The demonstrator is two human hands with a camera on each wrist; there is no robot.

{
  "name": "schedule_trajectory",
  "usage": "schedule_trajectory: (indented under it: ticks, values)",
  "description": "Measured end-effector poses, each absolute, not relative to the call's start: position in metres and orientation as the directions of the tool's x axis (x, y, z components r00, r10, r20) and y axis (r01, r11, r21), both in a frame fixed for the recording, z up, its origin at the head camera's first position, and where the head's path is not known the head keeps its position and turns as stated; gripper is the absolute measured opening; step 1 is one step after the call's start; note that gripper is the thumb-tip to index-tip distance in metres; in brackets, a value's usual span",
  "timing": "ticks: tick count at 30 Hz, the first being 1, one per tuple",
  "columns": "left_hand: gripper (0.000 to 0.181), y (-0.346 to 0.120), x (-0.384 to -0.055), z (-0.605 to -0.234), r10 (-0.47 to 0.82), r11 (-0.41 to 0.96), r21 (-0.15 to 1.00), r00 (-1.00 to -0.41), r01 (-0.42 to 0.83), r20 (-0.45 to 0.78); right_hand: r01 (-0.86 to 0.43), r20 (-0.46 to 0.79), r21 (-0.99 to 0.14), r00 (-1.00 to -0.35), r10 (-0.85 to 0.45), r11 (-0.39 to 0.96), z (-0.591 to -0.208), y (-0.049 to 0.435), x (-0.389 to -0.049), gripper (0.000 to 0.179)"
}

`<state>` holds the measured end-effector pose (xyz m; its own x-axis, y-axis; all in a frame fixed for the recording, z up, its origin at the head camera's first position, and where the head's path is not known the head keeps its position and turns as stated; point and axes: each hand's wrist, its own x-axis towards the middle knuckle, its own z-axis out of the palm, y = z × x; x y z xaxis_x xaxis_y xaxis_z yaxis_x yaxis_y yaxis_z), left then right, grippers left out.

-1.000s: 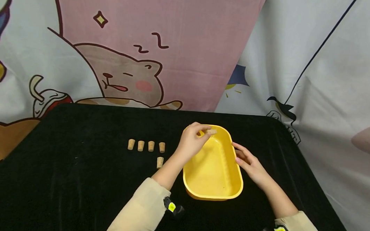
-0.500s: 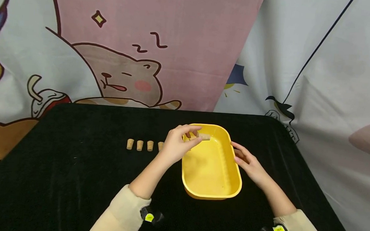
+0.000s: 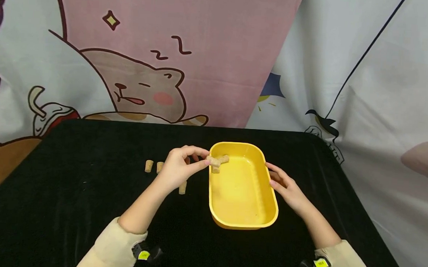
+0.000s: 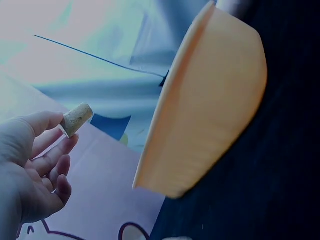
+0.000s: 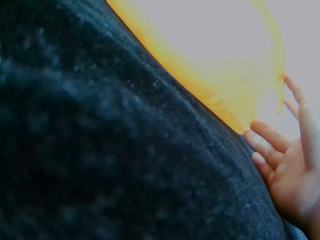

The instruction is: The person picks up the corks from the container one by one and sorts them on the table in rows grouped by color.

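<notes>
My left hand (image 3: 179, 166) pinches a cork stopper (image 3: 213, 161) between thumb and fingertips, over the left rim of the yellow plastic basin (image 3: 245, 199). In the left wrist view the pinched cork (image 4: 77, 119) is tapered and tilted, apart from the basin (image 4: 210, 100). Inside the basin, near its far left corner, lie more corks (image 3: 224, 158), partly hidden behind the held one. My right hand (image 3: 289, 190) touches the basin's right side with loosely extended fingers. In the right wrist view, its fingertips (image 5: 255, 132) are against or close to the outer wall.
Left of the basin, on the black cloth-covered table (image 3: 68, 206), stand loose corks (image 3: 148, 166); one more cork (image 3: 183, 187) is nearer to me. My left hand may hide others. Behind the table hangs a printed cartoon curtain (image 3: 211, 48).
My left hand has moved left with the cork, from above the basin's far inside to its left rim. My right hand stays at the basin's side.
</notes>
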<state>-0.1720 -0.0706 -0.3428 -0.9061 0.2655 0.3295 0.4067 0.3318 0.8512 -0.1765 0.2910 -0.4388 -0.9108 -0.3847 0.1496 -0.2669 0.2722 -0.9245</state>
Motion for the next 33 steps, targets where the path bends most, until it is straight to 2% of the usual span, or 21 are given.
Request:
schedule_trajectory:
  ticks: [9,15,23,33]
  values:
    - [0.015,-0.103,-0.174,-0.35,0.337,0.342,0.828,-0.881,0.444,0.333,-0.269,0.151,-0.923,-0.911,-0.385,0.276,-0.44,0.292,-0.178,0.049]
    - [0.017,-0.123,-0.173,-0.355,0.344,0.406,0.8,-0.885,0.442,0.314,-0.267,0.149,-0.923,-0.911,-0.384,0.276,-0.44,0.292,-0.178,0.049]
    - [0.019,-0.142,-0.173,-0.368,0.41,0.474,0.759,-0.875,0.447,0.259,-0.263,0.148,-0.929,-0.909,-0.39,0.262,-0.44,0.292,-0.178,0.05]
    - [0.023,-0.156,-0.18,-0.384,0.531,0.492,0.734,-0.829,0.469,0.174,-0.263,0.149,-0.932,-0.907,-0.394,0.252,-0.44,0.292,-0.177,0.049]
